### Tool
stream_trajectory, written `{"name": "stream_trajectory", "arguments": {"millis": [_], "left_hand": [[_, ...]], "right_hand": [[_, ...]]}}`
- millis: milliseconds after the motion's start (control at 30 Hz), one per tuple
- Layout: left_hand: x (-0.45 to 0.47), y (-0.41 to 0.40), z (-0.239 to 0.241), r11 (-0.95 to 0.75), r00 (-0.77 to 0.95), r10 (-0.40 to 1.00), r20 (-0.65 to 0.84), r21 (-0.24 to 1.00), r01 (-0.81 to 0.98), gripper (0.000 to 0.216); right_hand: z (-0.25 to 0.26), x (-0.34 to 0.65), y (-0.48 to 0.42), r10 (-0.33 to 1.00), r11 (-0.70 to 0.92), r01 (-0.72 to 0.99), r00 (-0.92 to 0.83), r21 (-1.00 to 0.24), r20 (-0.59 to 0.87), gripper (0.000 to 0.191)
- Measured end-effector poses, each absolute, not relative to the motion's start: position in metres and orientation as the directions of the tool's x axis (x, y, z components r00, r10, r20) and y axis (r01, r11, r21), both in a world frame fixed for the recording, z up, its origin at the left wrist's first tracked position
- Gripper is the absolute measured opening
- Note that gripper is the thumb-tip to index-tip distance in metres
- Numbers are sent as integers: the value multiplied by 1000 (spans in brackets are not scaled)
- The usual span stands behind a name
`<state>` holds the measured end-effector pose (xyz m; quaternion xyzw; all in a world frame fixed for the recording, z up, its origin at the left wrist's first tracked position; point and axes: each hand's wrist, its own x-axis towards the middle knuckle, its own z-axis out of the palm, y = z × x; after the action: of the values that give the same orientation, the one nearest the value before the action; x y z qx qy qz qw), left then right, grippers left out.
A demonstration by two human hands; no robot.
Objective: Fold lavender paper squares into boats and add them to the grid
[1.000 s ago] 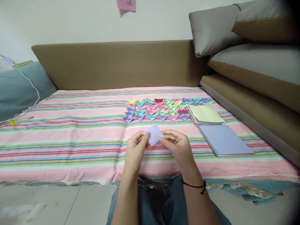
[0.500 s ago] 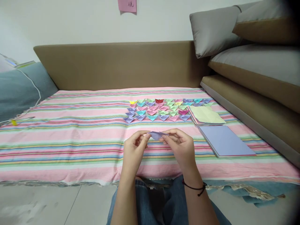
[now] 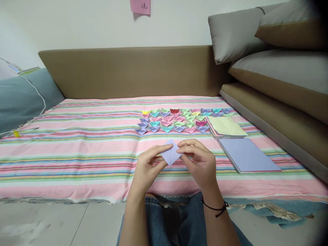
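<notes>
A small lavender folded paper (image 3: 170, 154), now a flat diamond, is held up over the striped cloth between my two hands. My left hand (image 3: 150, 164) pinches its left corner between thumb and fingers. On the other side, my right hand (image 3: 198, 159) grips the right corner, its fingers lying over the front face. Beyond them, rows of small folded paper boats (image 3: 167, 123) in many colours lie on the cloth. To the right of my right hand rest a stack of lavender-topped paper sheets (image 3: 249, 155) and a pile of yellow-topped paper (image 3: 227, 125).
The striped cloth (image 3: 64, 150) covers the sofa seat in front of me. Grey and brown cushions (image 3: 282, 73) are stacked at the right. A white cable (image 3: 38, 91) runs over a blue cushion at the left. A pink note (image 3: 140, 7) hangs on the wall.
The lavender paper has gone from a narrow, boat-like shape to a flat diamond facing me. My fingers have shifted onto its side corners.
</notes>
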<state>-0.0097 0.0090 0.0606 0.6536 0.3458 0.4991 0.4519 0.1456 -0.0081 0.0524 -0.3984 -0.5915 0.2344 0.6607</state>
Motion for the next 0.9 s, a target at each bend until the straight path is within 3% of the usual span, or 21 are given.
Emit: {"name": "stream_trajectory", "arguments": {"millis": [167,300,467,733,900], "left_hand": [[-11,10,63,-514,215,849,483,848,126,19],[-11,11,62,-557,113,830,546,819,135,21],[-12,12,60,-595,113,804,584,793,134,18],[0,8,60,-532,79,845,529,847,20,10],[2,9,62,-473,151,872,466,881,12,4]], "right_hand": [[53,146,-9,794,579,136,130,-804,594,20],[53,145,-10,844,527,22,101,-850,526,22],[53,146,-9,832,544,55,99,-837,547,13],[51,141,-8,852,506,-69,199,-860,485,7],[50,141,-9,834,521,-10,219,-854,506,9]]}}
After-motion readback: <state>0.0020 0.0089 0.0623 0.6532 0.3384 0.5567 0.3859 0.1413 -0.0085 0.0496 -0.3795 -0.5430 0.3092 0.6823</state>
